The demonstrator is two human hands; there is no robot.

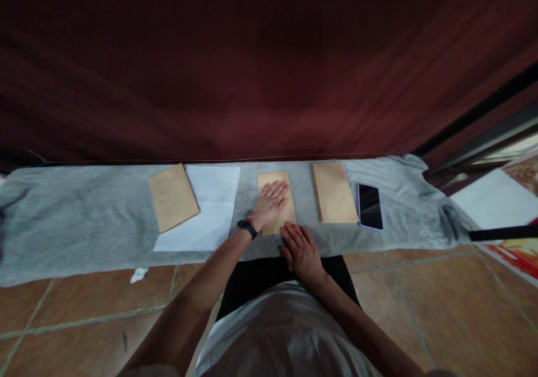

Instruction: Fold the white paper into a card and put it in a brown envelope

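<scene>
Your left hand (272, 203) lies flat on a tan rectangular paper piece (272, 177), your right hand (303, 252) at its near-right corner. Right of that piece sits a tan paper stack (335, 193); left, a white paper sheet (214, 209).

Plain tan left packet (174, 199), plain tan middle packet (274, 228), plain tan right packet (335, 193), white paper (214, 203), mottled grey cloth (92, 214), black-screened phone (370, 206) with lilac edge, dark red fabric (269, 74), black wristband (247, 228), orange-brown floor tiles (445, 293) with pale grout lines

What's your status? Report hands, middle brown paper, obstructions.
Left hand flat on middle brown paper. Right hand at its near right corner. Only hands over it; phone off right.
</scene>
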